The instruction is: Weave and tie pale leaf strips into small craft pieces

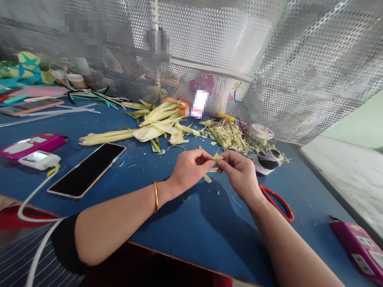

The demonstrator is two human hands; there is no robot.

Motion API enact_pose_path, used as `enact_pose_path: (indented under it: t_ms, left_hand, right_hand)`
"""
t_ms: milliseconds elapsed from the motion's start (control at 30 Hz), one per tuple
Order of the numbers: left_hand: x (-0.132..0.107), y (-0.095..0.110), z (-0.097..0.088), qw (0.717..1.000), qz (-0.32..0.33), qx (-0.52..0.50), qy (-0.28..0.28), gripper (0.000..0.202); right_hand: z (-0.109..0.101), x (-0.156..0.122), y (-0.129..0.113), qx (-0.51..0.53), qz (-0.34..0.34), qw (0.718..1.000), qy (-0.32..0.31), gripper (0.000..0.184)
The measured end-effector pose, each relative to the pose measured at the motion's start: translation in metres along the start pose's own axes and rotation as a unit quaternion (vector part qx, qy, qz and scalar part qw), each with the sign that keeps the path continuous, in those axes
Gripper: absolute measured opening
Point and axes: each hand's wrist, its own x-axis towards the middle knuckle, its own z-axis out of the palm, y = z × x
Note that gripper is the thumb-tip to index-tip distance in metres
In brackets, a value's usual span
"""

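Both my hands meet over the middle of the blue table [191,223]. My left hand [191,167] and my right hand [239,171] each pinch the same small pale green leaf strip [216,158] between thumb and fingers, holding it just above the tabletop. A gold bangle sits on my left wrist. Beyond my hands lie long pale green leaves [149,129] and a heap of leaf trimmings [230,137]. A spool of black thread [267,160] stands close to my right hand.
A black phone [86,169] lies at the left, with a white charger [38,159] and a pink case [30,144] beside it. Red-handled scissors [277,203] lie by my right wrist. A purple power strip [359,247] sits at the right edge. Perforated metal screens [299,59] enclose the table.
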Motion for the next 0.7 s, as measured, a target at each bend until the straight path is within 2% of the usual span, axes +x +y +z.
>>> enact_pose_path:
  t_ms: [100, 200, 300, 367, 433, 500, 600, 700]
  left_hand:
    - [0.0028, -0.0017, 0.0008, 0.998, -0.046, -0.04, 0.003, 0.011]
    - [0.0051, -0.0009, 0.0028, 0.981, -0.134, -0.141, 0.025, 0.014]
    - [0.0054, 0.002, 0.0039, 0.95, -0.216, -0.223, 0.023, 0.016]
    - [0.005, 0.0034, 0.0033, 0.935, -0.247, -0.254, 0.006, 0.017]
    - [0.0047, 0.0035, 0.002, 0.925, -0.262, -0.276, -0.012, 0.018]
    - [0.0047, 0.0029, 0.0008, 0.916, -0.273, -0.291, -0.028, 0.017]
    - [0.0051, 0.0018, 0.0006, 0.909, -0.279, -0.308, -0.037, 0.01]
    - [0.0052, 0.002, 0.0025, 0.92, -0.255, -0.296, -0.017, 0.004]
  right_hand:
    - [0.0029, -0.0006, 0.0015, 0.001, -0.009, 1.0, -0.011, 0.015]
    - [0.0051, -0.0027, 0.0042, -0.063, -0.064, 0.996, 0.02, 0.012]
    - [0.0033, -0.0043, 0.0073, -0.197, -0.178, 0.962, 0.059, 0.015]
    - [0.0008, -0.0043, 0.0086, -0.256, -0.251, 0.932, 0.047, 0.007]
    - [-0.0011, -0.0038, 0.009, -0.28, -0.292, 0.914, 0.023, 0.009]
    - [-0.0017, -0.0033, 0.0091, -0.273, -0.302, 0.913, 0.011, 0.012]
    - [0.0001, -0.0033, 0.009, -0.24, -0.281, 0.929, 0.016, 0.013]
    - [0.0029, -0.004, 0.0073, -0.194, -0.233, 0.953, 0.023, 0.013]
